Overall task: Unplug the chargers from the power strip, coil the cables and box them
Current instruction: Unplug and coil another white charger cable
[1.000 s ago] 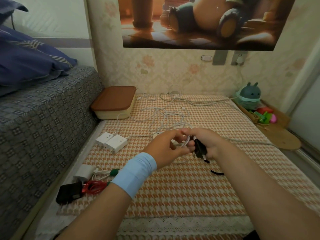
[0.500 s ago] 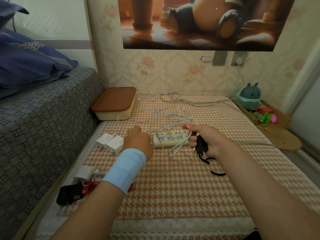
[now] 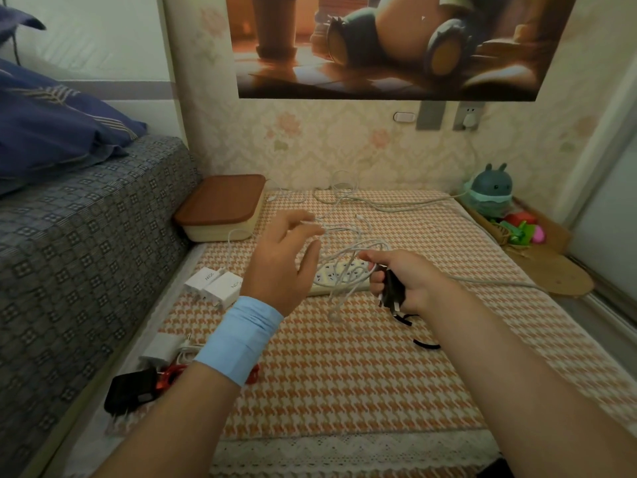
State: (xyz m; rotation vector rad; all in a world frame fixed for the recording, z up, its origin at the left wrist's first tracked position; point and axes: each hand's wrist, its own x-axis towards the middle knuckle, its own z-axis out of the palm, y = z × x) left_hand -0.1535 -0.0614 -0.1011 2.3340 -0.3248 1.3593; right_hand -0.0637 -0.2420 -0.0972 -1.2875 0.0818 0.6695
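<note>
The right grip (image 3: 403,281) is curled round a black charger (image 3: 391,291) and loops of white cable (image 3: 374,242), just above the power strip (image 3: 321,271). The left grip (image 3: 282,257) hovers spread beside it; the lidded box (image 3: 220,205) sits beyond, at the far-left corner of the mat (image 3: 344,374), against the bed (image 3: 86,236).
</note>
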